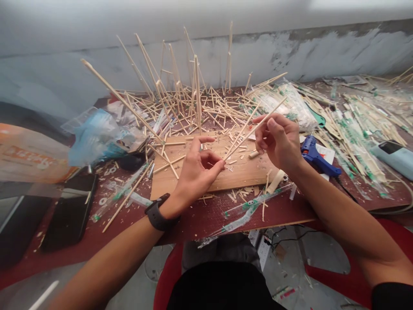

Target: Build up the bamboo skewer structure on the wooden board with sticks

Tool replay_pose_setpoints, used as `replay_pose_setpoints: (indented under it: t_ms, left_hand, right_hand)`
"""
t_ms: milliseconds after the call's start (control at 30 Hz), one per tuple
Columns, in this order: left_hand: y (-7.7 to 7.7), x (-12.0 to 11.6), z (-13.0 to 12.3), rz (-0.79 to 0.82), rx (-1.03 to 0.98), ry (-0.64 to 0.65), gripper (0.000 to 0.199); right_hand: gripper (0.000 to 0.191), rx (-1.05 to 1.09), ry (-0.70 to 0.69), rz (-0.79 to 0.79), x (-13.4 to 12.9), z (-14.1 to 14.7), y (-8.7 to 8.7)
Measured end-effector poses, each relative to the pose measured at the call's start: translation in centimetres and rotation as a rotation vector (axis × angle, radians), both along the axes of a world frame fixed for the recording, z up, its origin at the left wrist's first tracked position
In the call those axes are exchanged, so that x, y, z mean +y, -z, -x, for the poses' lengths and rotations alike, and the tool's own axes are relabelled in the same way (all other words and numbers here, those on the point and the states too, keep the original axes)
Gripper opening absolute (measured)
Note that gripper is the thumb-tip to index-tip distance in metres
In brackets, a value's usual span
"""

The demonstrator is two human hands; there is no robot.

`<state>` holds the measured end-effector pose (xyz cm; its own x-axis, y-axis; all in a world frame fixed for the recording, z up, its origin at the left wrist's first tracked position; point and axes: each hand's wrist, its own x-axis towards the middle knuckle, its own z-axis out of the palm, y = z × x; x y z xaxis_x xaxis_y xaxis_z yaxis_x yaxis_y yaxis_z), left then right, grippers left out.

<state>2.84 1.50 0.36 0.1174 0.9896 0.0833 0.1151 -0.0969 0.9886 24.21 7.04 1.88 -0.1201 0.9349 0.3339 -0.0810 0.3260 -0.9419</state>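
Note:
My left hand [198, 170], with a dark watch on its wrist, pinches the lower end of a thin wooden stick [245, 138] between thumb and finger. Farther up the same stick, my right hand [281, 140] grips it with thumb and fingers. A second wooden stick [240, 134] runs up from the left fingertips at a narrow angle to it; I cannot tell whether the two are joined. Beneath both hands lies a wooden board [171, 174] strewn with stick scraps. Several crossed sticks [169, 161] rest on its left end.
A blue glue gun [311, 150] lies right of the right hand. Tall stick frames [197, 86] stand behind the board among loose sticks. Clear plastic wrappers [248, 211] lie along the front edge. A phone [69, 215] and a blue plastic bag [92, 135] are at left.

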Motion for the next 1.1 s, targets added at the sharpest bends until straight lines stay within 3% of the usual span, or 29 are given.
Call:
replay_pose_setpoints:
  t_ms: [200, 500, 800, 967, 1100]
  left_hand:
    - [0.2, 0.0, 0.1, -0.065, 0.050, -0.012, 0.049]
    - [0.3, 0.3, 0.1, -0.069, 0.049, -0.019, 0.050]
    - [0.6, 0.3, 0.1, -0.115, 0.048, -0.011, 0.048]
    - [0.7, 0.5, 0.3, -0.203, 0.053, -0.036, 0.046]
    - [0.8, 0.4, 0.4, -0.291, 0.098, -0.043, 0.043]
  right_hand:
    - [0.050, 0.014, 0.043, -0.024, 0.1, -0.3, -0.3]
    - [0.044, 0.155, 0.092, -0.057, 1.2, -2.0, -0.8]
    - [0.046, 0.193, 0.253, -0.099, 3.0, -4.5, -1.1]
    - [0.060, 0.080, 0.045, -0.072, 2.8, -3.8, -0.2]
    - [0.097, -0.104, -0.121, -0.010, 2.5, -3.4, 0.7]
